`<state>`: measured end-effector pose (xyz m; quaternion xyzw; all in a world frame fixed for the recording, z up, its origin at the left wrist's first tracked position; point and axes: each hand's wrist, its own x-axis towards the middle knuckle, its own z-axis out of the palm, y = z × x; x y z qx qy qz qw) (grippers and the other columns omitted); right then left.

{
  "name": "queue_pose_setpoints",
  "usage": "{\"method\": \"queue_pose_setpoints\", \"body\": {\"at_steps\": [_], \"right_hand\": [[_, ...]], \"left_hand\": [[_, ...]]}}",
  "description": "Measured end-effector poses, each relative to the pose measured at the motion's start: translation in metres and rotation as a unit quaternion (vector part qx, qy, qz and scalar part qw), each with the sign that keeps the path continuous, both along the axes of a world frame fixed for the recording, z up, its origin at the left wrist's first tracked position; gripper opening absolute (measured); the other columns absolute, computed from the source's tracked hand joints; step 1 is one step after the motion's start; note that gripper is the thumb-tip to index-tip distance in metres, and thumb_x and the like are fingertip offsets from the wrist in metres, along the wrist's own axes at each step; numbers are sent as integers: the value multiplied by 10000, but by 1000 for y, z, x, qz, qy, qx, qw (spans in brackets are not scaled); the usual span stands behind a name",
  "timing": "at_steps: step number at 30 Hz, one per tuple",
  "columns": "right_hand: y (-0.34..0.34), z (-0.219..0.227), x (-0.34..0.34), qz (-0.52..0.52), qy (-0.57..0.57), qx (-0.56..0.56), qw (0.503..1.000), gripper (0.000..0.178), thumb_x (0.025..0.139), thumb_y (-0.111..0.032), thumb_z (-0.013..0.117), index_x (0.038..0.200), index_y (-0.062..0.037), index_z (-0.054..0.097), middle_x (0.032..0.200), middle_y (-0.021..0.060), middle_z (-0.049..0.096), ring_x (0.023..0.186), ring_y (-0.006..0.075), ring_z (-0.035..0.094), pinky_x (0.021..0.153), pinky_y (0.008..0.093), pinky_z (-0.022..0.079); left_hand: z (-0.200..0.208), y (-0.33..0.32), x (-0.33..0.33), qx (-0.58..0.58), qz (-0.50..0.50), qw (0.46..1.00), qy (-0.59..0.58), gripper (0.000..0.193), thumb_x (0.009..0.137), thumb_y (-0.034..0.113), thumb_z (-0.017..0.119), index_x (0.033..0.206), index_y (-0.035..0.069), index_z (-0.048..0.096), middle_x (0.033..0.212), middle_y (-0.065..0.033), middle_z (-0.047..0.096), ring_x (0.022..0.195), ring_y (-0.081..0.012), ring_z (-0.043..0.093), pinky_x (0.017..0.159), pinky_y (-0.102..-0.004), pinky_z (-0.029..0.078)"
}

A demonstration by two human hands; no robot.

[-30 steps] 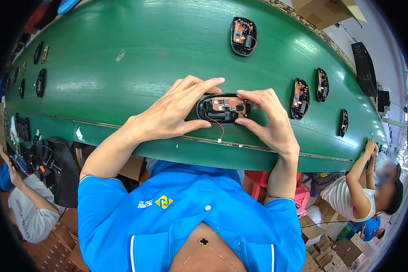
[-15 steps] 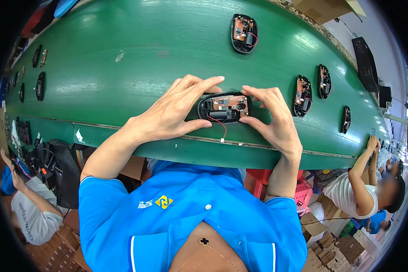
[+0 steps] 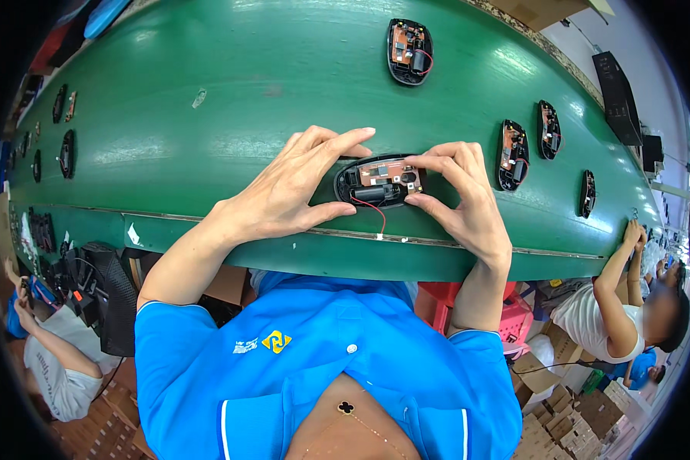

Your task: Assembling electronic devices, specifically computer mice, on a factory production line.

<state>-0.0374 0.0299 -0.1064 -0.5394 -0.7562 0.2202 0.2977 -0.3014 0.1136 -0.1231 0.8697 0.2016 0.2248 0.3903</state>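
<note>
An opened computer mouse (image 3: 346, 182), a black lower shell, lies crosswise on the green bench in front of me. In it sits a brown circuit board (image 3: 376, 175), with a black cylinder (image 3: 372, 193) along the near side. A thin red wire (image 3: 381, 218) runs out over the near rim to a small white plug. My left hand (image 3: 284, 182) holds the shell's left end between thumb and a finger, its index finger stretched out above. My right hand (image 3: 461, 192) pinches the right end, index fingertip over the board and thumb at the near edge.
More opened mice lie about: one at the far side (image 3: 409, 52), several to the right, one of them here (image 3: 513, 155), and dark shells (image 3: 67, 153) at the left. A ledge (image 3: 307, 253) edges the bench nearest me. A co-worker's hands (image 3: 634, 234) rest at the far right.
My right index finger has come inward from the shell's far rim onto the board's right end. My left hand stays nearly still. The view has shifted slightly.
</note>
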Motion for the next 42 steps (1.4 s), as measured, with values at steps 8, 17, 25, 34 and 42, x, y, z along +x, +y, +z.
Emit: {"method": "queue_pose_setpoints", "body": {"at_steps": [8,17,25,34,42], "right_hand": [[1,3,0,-18,-2,-27,999,397,751,-86,780,1136,-104,687,1055,63,555,959,239,477,853,339,433],[4,-3,-8,-55,96,-102,989,391,783,-25,768,1164,-55,684,1059,68,602,942,179,547,818,281,452],[9,-7,-15,-55,135,-77,986,348,789,12,720,1130,-46,678,1003,51,634,845,161,560,746,267,468],[4,-3,-12,-52,116,-48,991,241,783,-44,742,1021,-44,701,974,49,639,818,166,553,733,271,462],[10,21,-34,-17,-63,-75,995,98,748,-86,748,803,-51,675,805,34,638,749,195,551,682,311,462]], "left_hand": [[0,1,1,-1,1,1000,-3,844,774,101,782,1508,84,366,1233,-96,634,1056,-235,509,962,-388,378],[9,5,22,-140,30,988,58,581,857,143,724,1396,74,521,955,-45,662,888,-169,556,936,-347,370],[5,9,42,-57,60,990,111,365,834,151,737,1180,85,643,787,2,635,713,-145,559,826,-316,383],[8,20,52,-80,47,989,111,307,772,129,750,1059,70,658,648,-13,612,547,-169,529,642,-316,421],[4,17,54,-62,63,993,79,264,746,99,743,996,52,670,625,-28,624,497,-171,519,564,-316,431]]}}
